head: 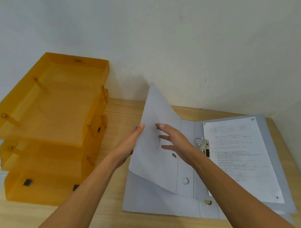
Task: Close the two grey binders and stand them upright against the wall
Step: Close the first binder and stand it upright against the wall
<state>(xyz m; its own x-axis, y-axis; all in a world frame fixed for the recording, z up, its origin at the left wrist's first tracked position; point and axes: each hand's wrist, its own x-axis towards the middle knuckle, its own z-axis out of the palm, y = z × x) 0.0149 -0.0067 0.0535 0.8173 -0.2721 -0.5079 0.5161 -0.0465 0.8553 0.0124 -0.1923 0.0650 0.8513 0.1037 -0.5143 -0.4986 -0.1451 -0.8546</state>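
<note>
Two grey binders lie open, one on top of the other, on the wooden desk. The upper binder's left cover [154, 131] is raised and tilted to the right. My left hand [129, 146] holds that cover from behind at its left edge. My right hand [175, 142] hovers with spread fingers over the cover's inner face. A printed sheet [239, 157] lies on the upper binder's right half beside the metal ring clip [202, 144]. The lower binder [153, 200] stays flat underneath, its left cover and spine showing.
A stack of three orange plastic letter trays [53, 125] stands at the left against the wall. The white wall [176, 39] runs along the back of the desk [120, 107]. The desk's right edge lies just past the binders.
</note>
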